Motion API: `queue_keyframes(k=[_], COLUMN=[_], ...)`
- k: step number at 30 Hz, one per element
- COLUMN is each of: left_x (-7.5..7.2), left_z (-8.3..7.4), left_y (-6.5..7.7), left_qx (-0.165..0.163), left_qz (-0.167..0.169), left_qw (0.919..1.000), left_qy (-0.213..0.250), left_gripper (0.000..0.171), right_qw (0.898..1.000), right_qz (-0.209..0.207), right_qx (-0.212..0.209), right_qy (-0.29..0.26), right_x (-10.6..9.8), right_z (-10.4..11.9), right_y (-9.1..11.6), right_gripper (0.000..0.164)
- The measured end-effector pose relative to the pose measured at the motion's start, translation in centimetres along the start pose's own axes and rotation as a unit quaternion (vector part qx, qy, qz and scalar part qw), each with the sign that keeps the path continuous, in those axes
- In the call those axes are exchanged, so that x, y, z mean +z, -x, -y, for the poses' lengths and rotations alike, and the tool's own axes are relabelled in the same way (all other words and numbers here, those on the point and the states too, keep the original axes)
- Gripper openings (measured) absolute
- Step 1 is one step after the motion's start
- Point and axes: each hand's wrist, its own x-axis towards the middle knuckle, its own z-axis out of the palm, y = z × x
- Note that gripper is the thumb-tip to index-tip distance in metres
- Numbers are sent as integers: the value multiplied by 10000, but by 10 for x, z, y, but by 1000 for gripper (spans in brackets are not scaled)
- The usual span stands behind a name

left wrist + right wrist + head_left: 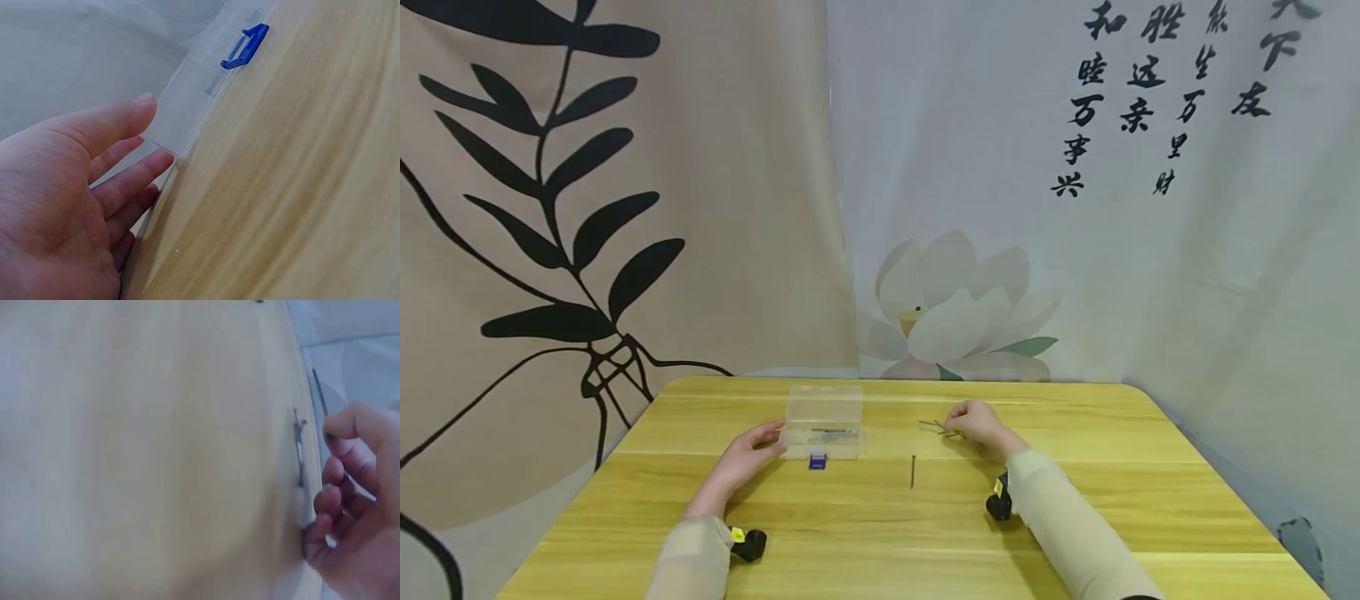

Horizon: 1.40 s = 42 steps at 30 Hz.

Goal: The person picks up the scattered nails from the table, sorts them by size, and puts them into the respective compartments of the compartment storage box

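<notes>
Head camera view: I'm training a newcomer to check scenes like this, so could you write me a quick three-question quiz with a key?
1. Multiple choice: what does the right hand pinch?
A) A spoon
B) A thin dark rod
C) A folded cloth

2. True or false: the lid of the clear box is closed.

3. Fill in the colour: the latch at the box's near edge is ____.

Key: 1. B. 2. False; the lid stands open, away from the camera. 3. Blue.
</notes>
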Motion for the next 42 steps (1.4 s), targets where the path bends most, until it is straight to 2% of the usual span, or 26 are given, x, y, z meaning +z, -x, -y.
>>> queue_keyframes(k=[6, 10, 14, 19, 25, 31, 35, 39, 42], left_x=[2, 2, 2, 3, 3, 2, 1, 0, 0], left_z=[-1, 0, 3, 7, 8, 6, 5, 4, 2], left_y=[2, 2, 2, 2, 3, 2, 1, 0, -1], left_qx=[32, 56, -5, -37, -109, -78, -78, -76, -69], left_qz=[54, 12, -33, -75, -127, -53, -31, -7, 11], left_qw=[9999, 9999, 9999, 9999, 9998, 9999, 9999, 9999, 9999], left_qy=[106, 106, 108, 84, 107, 102, 127, 140, 121], left_gripper=[55, 55, 54, 54, 54, 54, 54, 54, 54], right_qw=[9994, 9983, 9960, 9945, 9943, 9935, 9931, 9903, 9871], right_qz=[223, 188, 122, 87, 110, 171, 172, 336, 527], right_qx=[-225, -432, -653, -663, -618, -695, -707, -758, -852], right_qy=[-169, -334, -600, -812, -861, -882, -922, -1119, -1249], right_x=[-18, -28, -35, -40, -39, -35, -29, -21, -17], right_z=[5, 13, 17, 20, 23, 23, 25, 28, 39], right_y=[-4, -9, -14, -18, -20, -22, -24, -27, -22], right_gripper=[27, 30, 24, 16, 17, 22, 19, 20, 21])
